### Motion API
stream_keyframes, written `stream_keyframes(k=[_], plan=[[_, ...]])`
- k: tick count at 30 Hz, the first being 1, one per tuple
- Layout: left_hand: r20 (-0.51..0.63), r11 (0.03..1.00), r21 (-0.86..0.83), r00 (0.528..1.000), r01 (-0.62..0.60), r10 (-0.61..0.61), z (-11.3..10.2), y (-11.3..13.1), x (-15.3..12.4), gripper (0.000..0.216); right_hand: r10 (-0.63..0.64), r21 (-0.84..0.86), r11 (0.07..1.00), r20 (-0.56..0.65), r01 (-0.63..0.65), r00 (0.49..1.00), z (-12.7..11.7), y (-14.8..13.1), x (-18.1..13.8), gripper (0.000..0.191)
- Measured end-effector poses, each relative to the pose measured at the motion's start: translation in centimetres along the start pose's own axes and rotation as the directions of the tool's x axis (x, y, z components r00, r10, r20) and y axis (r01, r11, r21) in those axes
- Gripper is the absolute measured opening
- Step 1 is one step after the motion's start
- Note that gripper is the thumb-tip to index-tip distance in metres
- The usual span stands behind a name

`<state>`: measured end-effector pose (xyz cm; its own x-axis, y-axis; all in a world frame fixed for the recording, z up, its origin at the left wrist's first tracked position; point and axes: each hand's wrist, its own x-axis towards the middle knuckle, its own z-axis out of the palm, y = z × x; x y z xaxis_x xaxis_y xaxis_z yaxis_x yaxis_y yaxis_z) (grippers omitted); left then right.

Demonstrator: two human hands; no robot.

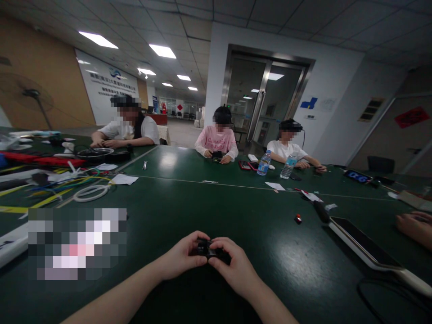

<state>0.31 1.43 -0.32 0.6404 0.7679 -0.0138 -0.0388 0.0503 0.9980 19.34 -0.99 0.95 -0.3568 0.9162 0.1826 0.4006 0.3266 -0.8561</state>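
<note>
Both my hands meet low in the middle of the head view, over the dark green table (209, 202). My left hand (180, 255) and my right hand (232, 263) are curled, fingertips pinching a small black part (206, 248) held between them just above the tabletop. Most of the part is hidden by my fingers, so its shape is unclear.
A small red and black piece (298, 219) lies ahead to the right. A long flat dark panel (364, 245) runs along the right, with another person's hand (414, 227) beyond it. Cables and a white ring (91, 192) clutter the left. Three people sit across; two water bottles (264, 163) stand there.
</note>
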Motion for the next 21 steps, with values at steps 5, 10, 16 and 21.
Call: stream_keyframes(k=[5,10,16,21], plan=[[0.019,0.999,-0.043,1.000,-0.006,0.006,-0.01,-0.09,0.05,0.039,-0.003,-0.009,1.000,-0.005,0.003,1.000,0.04,-0.04,0.08,0.018],[-0.005,0.997,-0.075,1.000,-0.009,0.009,0.10,-0.14,0.05,0.049,-0.030,-0.006,1.000,-0.013,0.030,0.999,0.02,-0.17,-0.08,0.020],[0.007,0.997,-0.081,1.000,-0.003,0.003,0.02,-0.23,0.03,0.048,-0.004,-0.013,1.000,0.002,0.004,1.000,-0.03,-0.24,-0.04,0.019],[0.005,0.999,-0.054,1.000,-0.006,0.006,0.00,-0.16,-0.03,0.045,0.006,-0.027,1.000,0.010,-0.006,1.000,-0.04,-0.18,-0.04,0.019]])
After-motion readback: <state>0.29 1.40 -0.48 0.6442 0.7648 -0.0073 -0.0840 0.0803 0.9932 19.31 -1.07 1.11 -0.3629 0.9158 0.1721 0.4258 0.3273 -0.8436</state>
